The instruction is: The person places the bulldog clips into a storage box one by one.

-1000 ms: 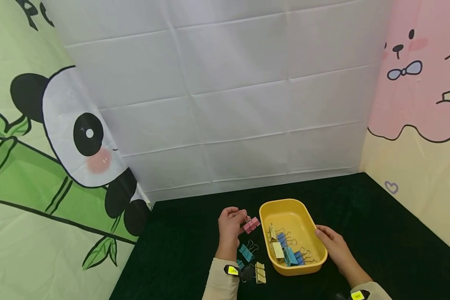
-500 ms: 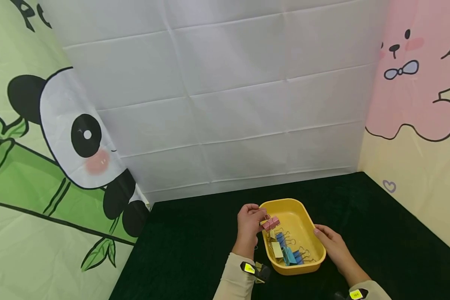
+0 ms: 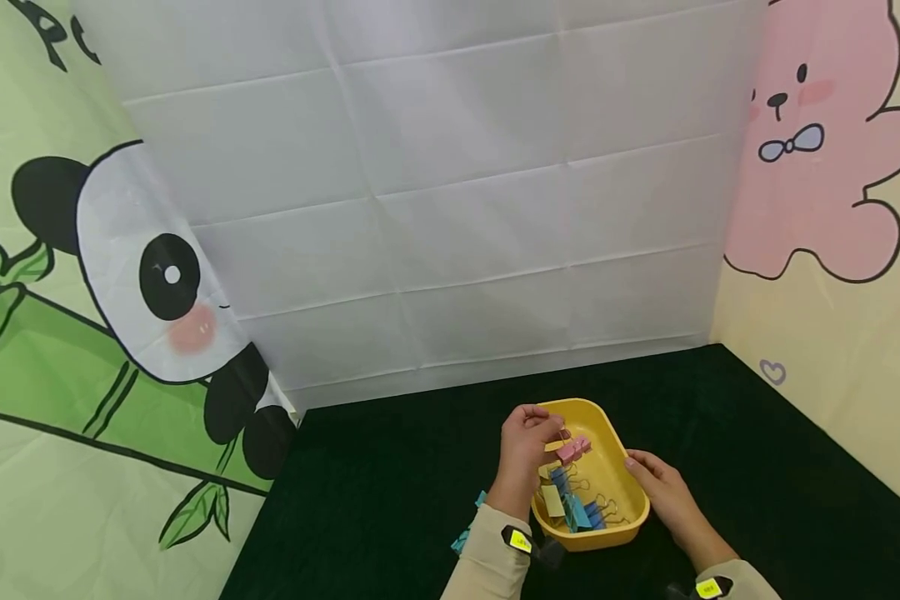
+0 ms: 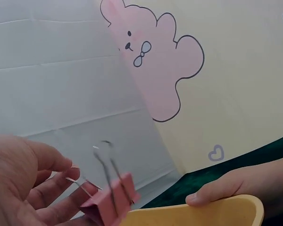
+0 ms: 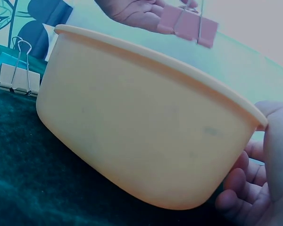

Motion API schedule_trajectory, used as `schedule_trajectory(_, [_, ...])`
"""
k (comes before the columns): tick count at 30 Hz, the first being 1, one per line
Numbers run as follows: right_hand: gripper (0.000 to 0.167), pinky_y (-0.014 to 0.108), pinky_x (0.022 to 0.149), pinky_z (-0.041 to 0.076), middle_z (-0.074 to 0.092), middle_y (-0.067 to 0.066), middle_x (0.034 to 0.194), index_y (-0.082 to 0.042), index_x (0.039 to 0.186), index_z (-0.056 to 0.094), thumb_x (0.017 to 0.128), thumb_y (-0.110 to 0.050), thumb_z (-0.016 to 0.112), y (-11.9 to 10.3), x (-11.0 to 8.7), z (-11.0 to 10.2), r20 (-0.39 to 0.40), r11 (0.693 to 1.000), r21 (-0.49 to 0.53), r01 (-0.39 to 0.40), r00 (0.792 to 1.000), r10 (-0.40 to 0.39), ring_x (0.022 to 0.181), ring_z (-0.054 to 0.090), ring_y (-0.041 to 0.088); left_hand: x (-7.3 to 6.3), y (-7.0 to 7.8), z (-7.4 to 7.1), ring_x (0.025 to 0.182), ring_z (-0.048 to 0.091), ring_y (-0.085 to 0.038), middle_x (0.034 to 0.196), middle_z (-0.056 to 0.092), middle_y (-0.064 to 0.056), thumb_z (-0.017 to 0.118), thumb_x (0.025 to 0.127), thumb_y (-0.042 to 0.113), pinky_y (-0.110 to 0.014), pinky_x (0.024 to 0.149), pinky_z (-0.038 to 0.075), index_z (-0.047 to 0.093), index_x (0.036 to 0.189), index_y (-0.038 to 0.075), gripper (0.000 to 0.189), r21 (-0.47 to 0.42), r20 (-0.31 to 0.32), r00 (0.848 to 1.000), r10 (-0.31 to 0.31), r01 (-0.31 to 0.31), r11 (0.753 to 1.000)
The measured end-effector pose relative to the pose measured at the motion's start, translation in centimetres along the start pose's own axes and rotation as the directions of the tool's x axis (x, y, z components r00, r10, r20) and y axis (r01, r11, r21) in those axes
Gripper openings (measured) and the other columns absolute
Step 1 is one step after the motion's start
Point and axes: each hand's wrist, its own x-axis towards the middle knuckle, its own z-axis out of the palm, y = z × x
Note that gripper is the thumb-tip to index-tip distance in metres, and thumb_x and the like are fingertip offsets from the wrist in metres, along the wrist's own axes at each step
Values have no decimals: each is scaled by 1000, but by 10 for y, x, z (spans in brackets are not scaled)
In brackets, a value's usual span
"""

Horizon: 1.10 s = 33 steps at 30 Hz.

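Note:
My left hand pinches a pink binder clip by its wire handle, over the left part of a yellow plastic tub. In the left wrist view the clip's pink body hangs by the fingertips, above the rim. My right hand grips the tub's right side, thumb over the rim and curled fingers against the outer wall. Inside the tub lie several binder clips: pale yellow, teal and blue.
Teal clips lie on the dark green cloth left of the tub, partly hidden by the left sleeve. A cream binder clip stands beside the tub in the right wrist view. A white sheet hangs behind.
My left hand has carried the pink clip rightward, from beside the tub to over its inside. My right hand keeps its grip on the tub, which has barely shifted.

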Motion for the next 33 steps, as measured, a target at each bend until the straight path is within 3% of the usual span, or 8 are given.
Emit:
schedule_trajectory(5, [71,34,83,58,50,26,143,0,147,43,103,-55,46,0,-1,2,-1,1000,4,5,1000,-5,105,65,22,0,-3,-3,94,73,-26,101,74,-6,72,94,25,-42,83,61,62,107,10,22,-84,38,999,-10,13,996])
schedule_trajectory(12, [71,34,83,58,50,26,143,0,147,42,103,-56,46,0,-1,3,8,1000,-1,5,1000,-5,106,65,23,7,5,-35,100,72,-30,107,74,-13,65,99,24,-43,89,59,63,107,6,20,-212,29,999,38,-31,977])
schedule_trajectory(20, [74,34,86,57,44,28,148,1,149,38,103,-57,45,0,-1,2,14,1000,-3,-3,1000,3,111,63,26,9,10,-71,104,71,-29,106,74,-10,64,100,22,-45,92,57,62,110,7,18,-234,-2,998,55,-54,971])
schedule_trajectory(26, [74,35,87,57,42,29,149,0,150,37,103,-56,44,-2,-2,4,18,1000,-17,-10,1000,11,114,62,28,8,2,-95,104,71,-27,114,71,-14,68,97,21,-42,90,58,61,109,8,19,-223,-56,998,28,-40,974])
schedule_trajectory(33, [73,34,86,57,42,29,149,1,150,36,104,-55,44,-3,-4,6,19,1000,-20,-10,1000,10,114,62,29,4,-11,-122,107,70,-28,113,71,-9,67,99,22,-41,90,58,59,113,6,22,-224,-107,994,2,-26,974])
